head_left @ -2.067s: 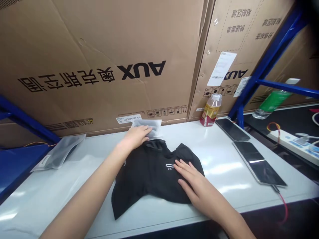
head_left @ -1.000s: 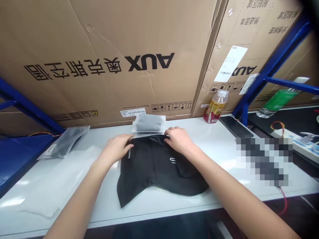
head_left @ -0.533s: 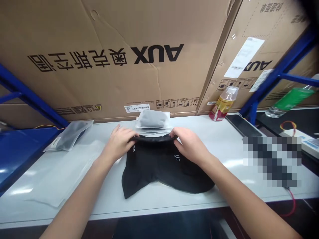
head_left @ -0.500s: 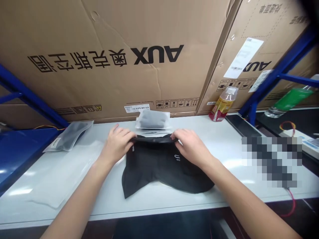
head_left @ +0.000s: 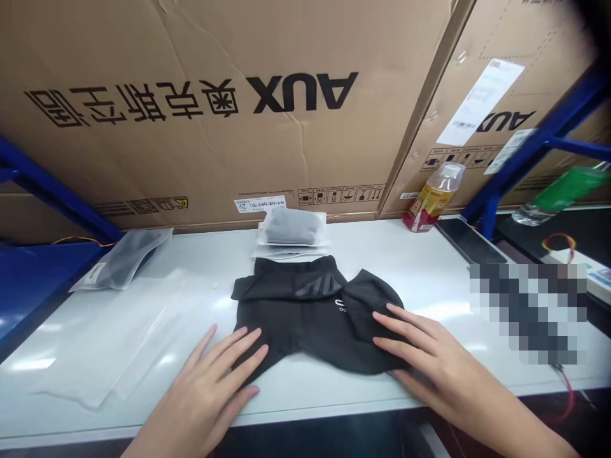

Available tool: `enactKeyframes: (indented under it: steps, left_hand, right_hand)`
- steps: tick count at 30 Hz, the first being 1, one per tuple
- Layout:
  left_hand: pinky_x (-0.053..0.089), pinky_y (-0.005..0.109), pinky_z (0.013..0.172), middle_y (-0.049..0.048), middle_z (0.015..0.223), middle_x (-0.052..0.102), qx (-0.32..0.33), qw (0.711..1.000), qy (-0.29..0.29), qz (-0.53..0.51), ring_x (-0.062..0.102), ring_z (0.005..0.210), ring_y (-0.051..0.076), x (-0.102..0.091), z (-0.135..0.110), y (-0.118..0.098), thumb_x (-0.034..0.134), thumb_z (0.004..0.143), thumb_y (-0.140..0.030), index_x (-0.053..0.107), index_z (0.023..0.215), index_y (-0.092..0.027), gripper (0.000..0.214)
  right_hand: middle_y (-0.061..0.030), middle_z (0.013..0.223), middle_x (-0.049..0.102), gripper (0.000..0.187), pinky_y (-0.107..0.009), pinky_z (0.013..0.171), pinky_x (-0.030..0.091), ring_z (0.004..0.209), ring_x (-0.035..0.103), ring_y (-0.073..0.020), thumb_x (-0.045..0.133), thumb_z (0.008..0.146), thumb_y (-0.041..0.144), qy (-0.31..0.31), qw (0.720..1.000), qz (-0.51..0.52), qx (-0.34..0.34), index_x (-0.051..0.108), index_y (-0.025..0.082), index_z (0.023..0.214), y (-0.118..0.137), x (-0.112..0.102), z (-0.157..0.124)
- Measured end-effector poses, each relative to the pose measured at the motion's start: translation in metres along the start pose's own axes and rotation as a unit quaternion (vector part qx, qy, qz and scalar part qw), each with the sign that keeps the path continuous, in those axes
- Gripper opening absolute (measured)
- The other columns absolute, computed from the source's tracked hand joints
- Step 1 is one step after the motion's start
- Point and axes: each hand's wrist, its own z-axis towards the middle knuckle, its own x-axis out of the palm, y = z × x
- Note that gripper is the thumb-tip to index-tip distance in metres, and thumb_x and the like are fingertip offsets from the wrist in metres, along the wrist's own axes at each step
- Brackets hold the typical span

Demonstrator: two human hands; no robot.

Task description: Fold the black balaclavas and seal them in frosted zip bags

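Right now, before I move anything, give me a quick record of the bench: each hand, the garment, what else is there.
Left hand: open, fingers at the garment's lower edge
Right hand: open, fingers resting on the garment's right side
Garment: black folded garment, lying on the white table
Rest: gray item in a clear bag behind the garment; flat clear plastic bag to its left; drink bottle at back right
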Motion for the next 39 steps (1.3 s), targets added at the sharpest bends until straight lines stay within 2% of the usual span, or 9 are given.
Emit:
enactKeyframes:
  steps: [5,12,17,20,23,26,31,35,39]
  left_hand:
    - [0.042,0.042,0.12,-0.0004,0.125,0.077,-0.071,0.992,-0.061,-0.084,0.072,0.116,0.02,-0.008,0.011,0.011,0.053,0.103,-0.019,0.068,0.126,-0.028,0.028]
    - [0.057,0.042,0.076,0.0051,0.098,0.08,-0.202,0.978,0.009,-0.059,0.074,0.086,0.028,-0.015,0.068,0.036,0.042,0.107,-0.03,0.072,0.112,-0.024,0.032]
    - [0.052,0.057,0.097,0.0147,0.135,0.07,-0.203,0.979,-0.031,-0.009,0.064,0.122,0.037,-0.001,0.104,0.005,0.038,0.101,-0.01,0.068,0.134,-0.019,0.045]
    - [0.042,0.056,0.119,0.0101,0.158,0.055,-0.139,0.988,-0.026,-0.069,0.049,0.147,0.033,0.006,0.114,-0.019,0.042,0.107,-0.021,0.055,0.152,-0.023,0.047]
    - [0.037,0.059,0.124,0.0083,0.168,0.044,-0.113,0.983,0.033,-0.142,0.036,0.157,0.033,0.016,0.114,-0.024,0.044,0.111,-0.038,0.039,0.163,-0.027,0.054]
    - [0.035,0.057,0.126,0.0047,0.169,0.041,-0.108,0.975,0.059,-0.187,0.03,0.16,0.029,0.018,0.106,-0.015,0.043,0.112,-0.037,0.045,0.158,-0.032,0.047]
    - [0.039,0.053,0.123,0.0045,0.137,0.068,-0.083,0.974,0.05,-0.204,0.058,0.137,0.027,-0.002,0.083,0.0,0.052,0.107,-0.029,0.065,0.108,-0.026,0.014]
    - [0.052,0.04,0.085,0.0004,0.094,0.071,-0.061,0.985,0.052,-0.153,0.067,0.086,0.021,-0.019,0.057,0.006,0.042,0.108,-0.02,0.063,0.101,-0.027,0.023]
    - [0.048,0.039,0.079,-0.0003,0.092,0.071,-0.064,0.992,0.01,-0.106,0.065,0.082,0.022,-0.028,0.048,0.015,0.045,0.109,-0.026,0.065,0.107,-0.028,0.02]
  right_hand:
    - [-0.0035,0.134,0.074,0.03,-0.047,0.112,0.052,0.132,0.065,-0.027,0.057,0.104,0.022,-0.051,0.998,0.045,0.012,0.064,0.028,0.133,-0.002,-0.006,0.013]
    - [-0.0024,0.087,0.079,0.029,-0.036,0.064,0.052,0.077,0.075,-0.026,0.046,0.108,0.041,-0.027,0.962,0.081,0.259,0.071,0.028,0.101,-0.012,-0.011,0.069]
    - [-0.0053,0.096,0.077,0.024,-0.04,0.075,0.055,0.089,0.073,-0.0288,0.051,0.105,0.038,-0.048,0.96,0.049,0.272,0.072,0.026,0.101,-0.017,0.011,0.086]
    - [-0.0061,0.113,0.074,0.025,-0.044,0.094,0.055,0.111,0.069,-0.0289,0.05,0.106,0.042,-0.089,0.957,0.115,0.25,0.07,0.028,0.114,-0.01,0.01,0.078]
    - [-0.006,0.116,0.073,0.025,-0.045,0.096,0.056,0.114,0.067,-0.0288,0.053,0.105,0.044,-0.098,0.949,0.166,0.249,0.066,0.03,0.12,-0.003,0.0,0.063]
    - [-0.0066,0.113,0.072,0.014,-0.044,0.091,0.06,0.113,0.067,-0.0289,0.058,0.102,0.037,-0.043,0.959,0.211,0.184,0.068,0.03,0.108,-0.003,-0.014,0.043]
    - [-0.0043,0.128,0.071,0.016,-0.046,0.099,0.061,0.134,0.058,-0.0309,0.064,0.095,0.023,0.047,0.978,0.179,0.097,0.072,0.035,0.101,-0.01,-0.024,0.008]
    - [-0.0026,0.125,0.074,0.013,-0.051,0.104,0.058,0.138,0.056,-0.0328,0.065,0.099,0.032,0.013,0.985,0.145,0.094,0.074,0.037,0.107,-0.008,-0.022,-0.005]
    - [-0.0054,0.111,0.075,0.016,-0.048,0.096,0.058,0.117,0.067,-0.0313,0.058,0.104,0.04,-0.085,0.967,0.162,0.179,0.073,0.032,0.104,-0.005,-0.019,0.006]
